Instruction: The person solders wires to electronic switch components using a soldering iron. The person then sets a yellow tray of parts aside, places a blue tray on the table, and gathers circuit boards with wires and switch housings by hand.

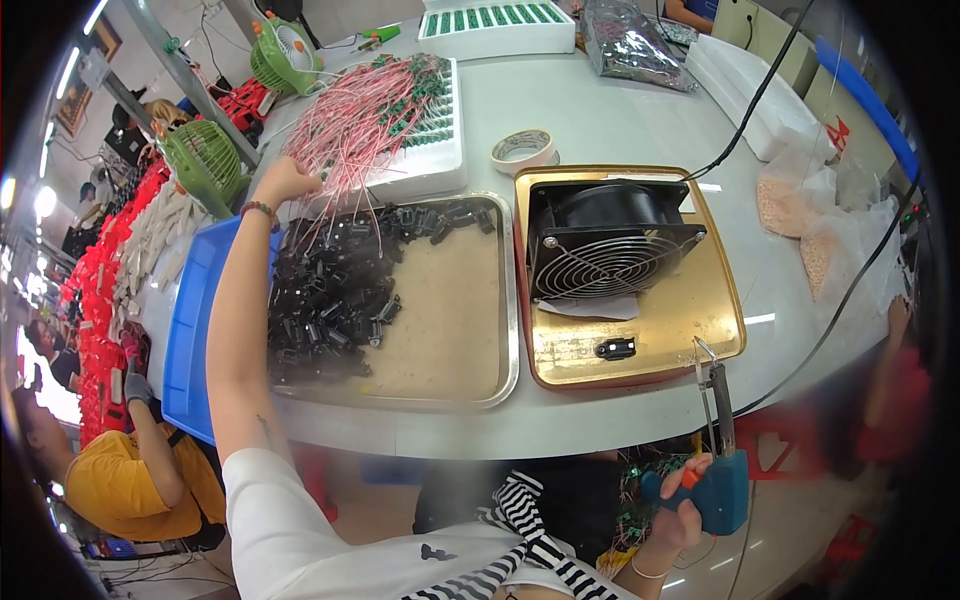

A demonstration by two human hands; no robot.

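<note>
My left hand [287, 181] reaches far forward to the left edge of a heap of thin red and white wires [345, 125]. Its fingers are pinched together at the wires. The heap, with small green circuit boards [425, 85] among it, lies over a white foam tray [430, 165]. Low on the right, my right hand [678, 510] is wrapped round a teal soldering gun [725, 490], its metal tip pointing up at the gold tray's near edge. On that gold tray [690, 310] lies one small black part [615, 349], in front of a black fan [610, 235].
A metal tray [505, 300] holds many black plastic parts [330, 280]. Beside it are a blue bin [195, 330] and a tape roll [524, 150]. Green fans [205, 165] stand at the left. A black cable [760, 100] crosses the right side. A person in yellow [130, 470] works at the left.
</note>
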